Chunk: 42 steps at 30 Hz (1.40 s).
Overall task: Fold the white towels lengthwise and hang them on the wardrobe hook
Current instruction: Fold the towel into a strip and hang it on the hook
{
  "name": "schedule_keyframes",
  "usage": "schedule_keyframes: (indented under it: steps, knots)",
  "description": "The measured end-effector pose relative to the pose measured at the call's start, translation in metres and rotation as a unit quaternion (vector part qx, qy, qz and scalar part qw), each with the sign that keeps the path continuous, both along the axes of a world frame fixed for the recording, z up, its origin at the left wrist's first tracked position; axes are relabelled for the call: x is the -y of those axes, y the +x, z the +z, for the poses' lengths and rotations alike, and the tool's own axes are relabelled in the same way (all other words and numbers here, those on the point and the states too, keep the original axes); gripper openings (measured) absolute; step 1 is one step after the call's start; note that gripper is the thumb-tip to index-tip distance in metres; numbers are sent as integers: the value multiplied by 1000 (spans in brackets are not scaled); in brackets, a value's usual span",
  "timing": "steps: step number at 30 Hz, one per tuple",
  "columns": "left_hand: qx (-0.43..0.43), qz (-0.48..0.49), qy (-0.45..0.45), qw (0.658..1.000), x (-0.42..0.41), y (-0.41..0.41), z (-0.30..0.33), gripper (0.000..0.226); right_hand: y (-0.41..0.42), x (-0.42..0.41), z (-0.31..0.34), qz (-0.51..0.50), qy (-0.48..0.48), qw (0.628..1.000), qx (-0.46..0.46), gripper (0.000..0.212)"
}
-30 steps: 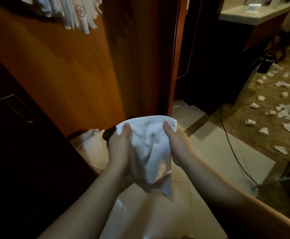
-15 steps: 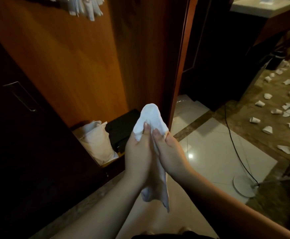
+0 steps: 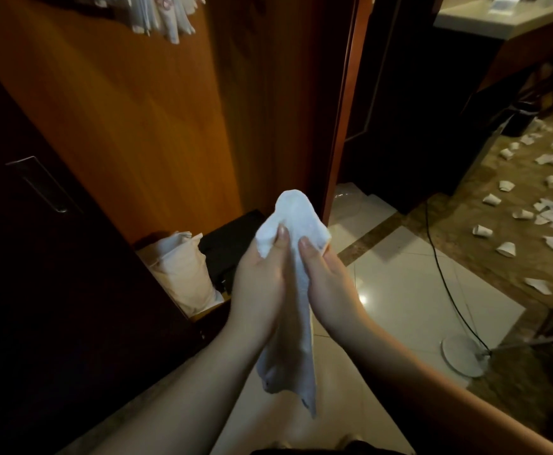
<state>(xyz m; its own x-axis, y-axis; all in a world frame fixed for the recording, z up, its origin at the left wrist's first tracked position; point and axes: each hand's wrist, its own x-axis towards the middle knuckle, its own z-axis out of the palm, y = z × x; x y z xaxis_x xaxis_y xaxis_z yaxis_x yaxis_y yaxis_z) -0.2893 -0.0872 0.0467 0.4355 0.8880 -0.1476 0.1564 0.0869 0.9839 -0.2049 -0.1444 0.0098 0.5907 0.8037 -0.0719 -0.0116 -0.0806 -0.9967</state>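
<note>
White towel — folded lengthwise into a narrow, limp strip, rounded top upward, tail hanging down.

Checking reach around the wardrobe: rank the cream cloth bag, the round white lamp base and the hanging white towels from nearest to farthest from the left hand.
From the left hand:
1. Cream cloth bag, just left, in the wardrobe's bottom.
2. Round white lamp base, on the floor, right.
3. Hanging white towels, high at the top.

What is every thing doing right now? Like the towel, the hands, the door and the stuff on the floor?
white towel: folded into a narrow strip, hanging down between both hands
left hand: pinching the towel near its top
right hand: pinching the towel near its top
wardrobe door: open
hanging towels: hung up high in the wardrobe
paper cups: scattered, tipped over on the floor
</note>
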Motion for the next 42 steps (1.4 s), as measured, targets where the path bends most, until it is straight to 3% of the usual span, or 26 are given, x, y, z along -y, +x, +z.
schedule_keyframes:
  steps: [3,4,7,10,14,17,20,23,26,31,36,39,42]
  knots:
    - [-10,-107,-13,994,3,-3,-1,33,0,2,2,30,-25,999,23,25]
    - [-19,-150,-16,988,0,-6,0,38,3,4,5,43,-38,997,46,26]
    - [-37,-259,-30,965,-12,-11,0,89,12,7,11,118,-85,983,112,54]
    - [-91,-318,0,944,-18,-10,9,107,18,3,12,170,-160,951,201,66]
    - [-163,-372,64,912,-24,-10,17,136,15,4,7,99,-137,955,244,44]
    - [-186,-385,82,900,-22,-8,23,119,10,8,4,55,-99,971,209,32]
    - [-197,-269,84,939,-29,-7,33,58,20,5,10,38,-60,979,190,21]
    - [-107,-165,113,974,-51,-8,32,32,41,2,28,22,-37,984,174,36]
    - [-40,-205,53,977,-63,-2,33,67,58,-2,53,28,-5,985,172,37]
    - [72,-268,-87,957,-69,11,41,42,66,-10,99,42,78,988,129,52]
    - [125,-265,-79,953,-66,19,54,48,84,-17,123,32,129,987,88,63]
    - [144,-254,-88,952,-66,24,70,40,104,-19,111,81,161,983,-35,76]
    - [159,-232,-96,955,-69,30,87,41,117,-14,76,122,152,976,-96,69]
